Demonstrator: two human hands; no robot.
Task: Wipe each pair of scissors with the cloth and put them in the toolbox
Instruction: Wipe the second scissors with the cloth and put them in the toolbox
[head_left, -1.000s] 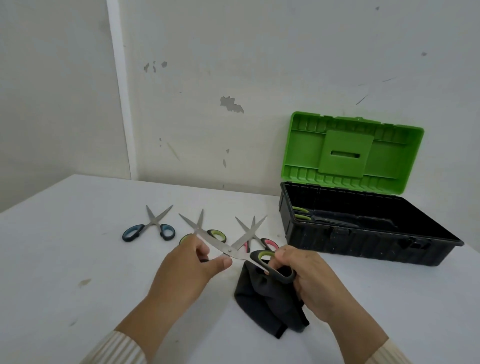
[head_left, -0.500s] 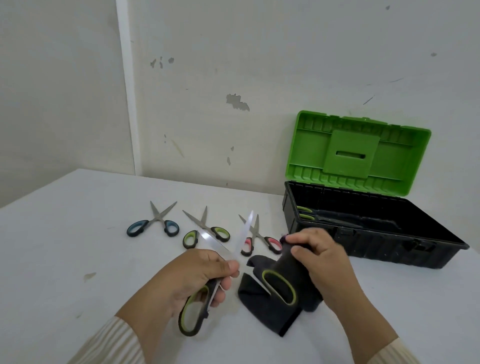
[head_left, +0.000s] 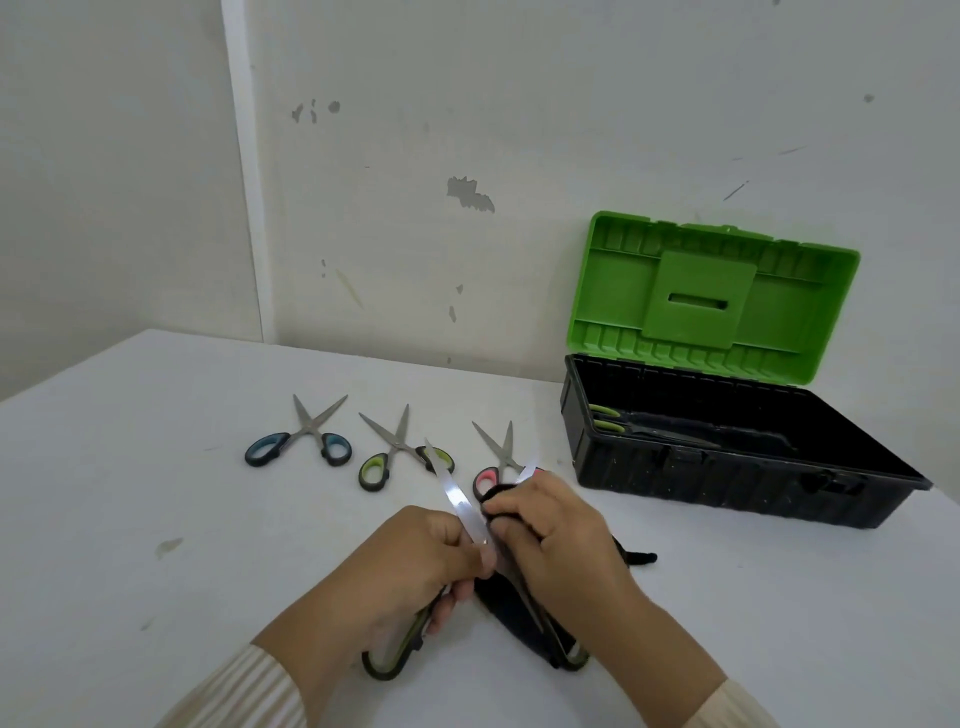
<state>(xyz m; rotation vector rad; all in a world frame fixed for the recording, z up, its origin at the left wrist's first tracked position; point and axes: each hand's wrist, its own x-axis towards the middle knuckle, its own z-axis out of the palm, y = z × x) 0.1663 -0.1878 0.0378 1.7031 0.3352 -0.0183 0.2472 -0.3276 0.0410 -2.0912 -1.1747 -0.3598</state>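
Observation:
My left hand (head_left: 415, 566) grips a pair of green-handled scissors (head_left: 457, 501) spread wide, blades pointing away from me. My right hand (head_left: 556, 530) presses the black cloth (head_left: 519, 608) around the right blade. On the table behind lie blue-handled scissors (head_left: 306, 441), another green-handled pair (head_left: 395, 452) and a pink-handled pair (head_left: 493, 462), partly hidden by my right hand. The black toolbox (head_left: 727, 483) with its green lid (head_left: 711, 296) raised stands at the right, with green-handled scissors (head_left: 608, 418) inside.
The white table (head_left: 156, 493) meets a scuffed wall behind. The toolbox sits close to the wall at the table's back right. A small stain (head_left: 169, 545) marks the tabletop at the left.
The scissors turned from lying across to pointing away from me, handles toward me. My right hand brought the cloth up and wrapped it over the right blade.

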